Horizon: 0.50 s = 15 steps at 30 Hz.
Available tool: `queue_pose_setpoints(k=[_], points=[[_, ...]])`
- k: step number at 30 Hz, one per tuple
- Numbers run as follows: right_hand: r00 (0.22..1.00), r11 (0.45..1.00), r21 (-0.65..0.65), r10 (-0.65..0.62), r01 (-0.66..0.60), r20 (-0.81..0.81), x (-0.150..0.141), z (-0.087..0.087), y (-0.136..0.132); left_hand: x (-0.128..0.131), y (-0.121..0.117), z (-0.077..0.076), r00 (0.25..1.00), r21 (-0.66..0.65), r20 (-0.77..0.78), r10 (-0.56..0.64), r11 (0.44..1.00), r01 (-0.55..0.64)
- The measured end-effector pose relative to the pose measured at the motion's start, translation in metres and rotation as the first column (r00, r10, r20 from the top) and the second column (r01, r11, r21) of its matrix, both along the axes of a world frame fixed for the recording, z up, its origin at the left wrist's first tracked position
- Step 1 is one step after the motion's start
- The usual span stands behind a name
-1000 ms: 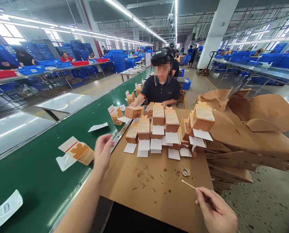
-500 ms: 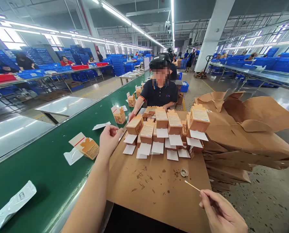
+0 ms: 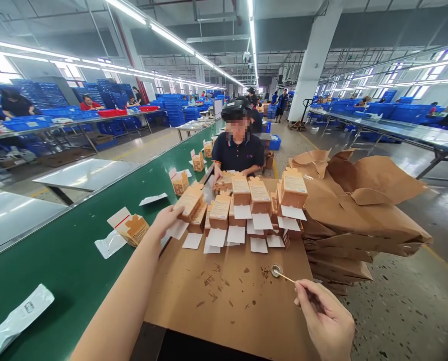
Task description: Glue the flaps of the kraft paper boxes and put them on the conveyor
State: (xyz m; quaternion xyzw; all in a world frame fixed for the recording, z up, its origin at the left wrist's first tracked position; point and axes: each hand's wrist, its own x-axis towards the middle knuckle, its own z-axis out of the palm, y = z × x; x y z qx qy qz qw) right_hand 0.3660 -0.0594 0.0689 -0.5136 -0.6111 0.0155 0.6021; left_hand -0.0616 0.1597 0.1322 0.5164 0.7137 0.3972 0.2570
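Several small kraft cartons [image 3: 242, 198] stand in rows on a brown cardboard sheet [image 3: 224, 296], with white paper slips [image 3: 236, 234] lying in front of them. My left hand [image 3: 166, 220] reaches the nearest-left carton [image 3: 189, 201], which tilts against my fingers over a white slip. My right hand [image 3: 323, 316] pinches a thin wooden stick [image 3: 286, 277]. Its tip touches a small round metal lid [image 3: 275, 271] on the sheet. Brown specks mark the cardboard near that lid.
A green conveyor belt [image 3: 58, 265] runs along the left, carrying a flat printed carton [image 3: 130, 226] and a plastic packet [image 3: 17, 321]. Kraft paper sheets [image 3: 359, 210] are piled at the right. A co-worker [image 3: 238, 155] faces me across the cartons.
My left hand has moved forward from beside the cartons onto the nearest-left carton, which now tilts. The stick's tip has moved left onto the metal lid.
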Motion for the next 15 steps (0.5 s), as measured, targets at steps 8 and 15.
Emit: queue_pose_setpoints(k=[8,15], points=[[0.991,0.993,-0.107,-0.030,0.045,0.131,0.024,-0.014,0.005,0.010,-0.158,-0.072,0.666,-0.052,0.746,-0.006,0.996,0.067],[0.972,0.982,-0.171,-0.035,0.076,0.231,0.015,-0.039,0.021,0.085,-0.182,-0.110,0.767,-0.138,0.637,-0.077,0.968,0.212]])
